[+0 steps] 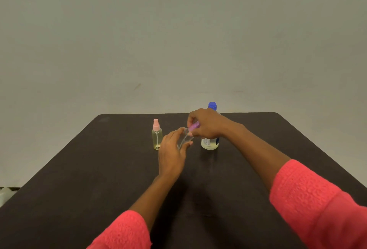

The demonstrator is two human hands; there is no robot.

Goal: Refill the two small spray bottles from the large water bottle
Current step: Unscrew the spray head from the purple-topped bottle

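Observation:
A small clear spray bottle (183, 138) is tilted between my hands over the dark table (99, 169). My left hand (172, 153) grips its body. My right hand (206, 124) pinches its purple spray cap (194, 126) at the top. A second small spray bottle (156, 136), with a pink cap and yellowish liquid, stands upright just left of my left hand. The large water bottle (211, 139), with a blue cap and a white label, stands behind my right hand, which hides its middle.
A plain grey-green wall rises behind the table's far edge. Some pale object (5, 194) shows off the table's left edge. My pink sleeves cover the near part of the table.

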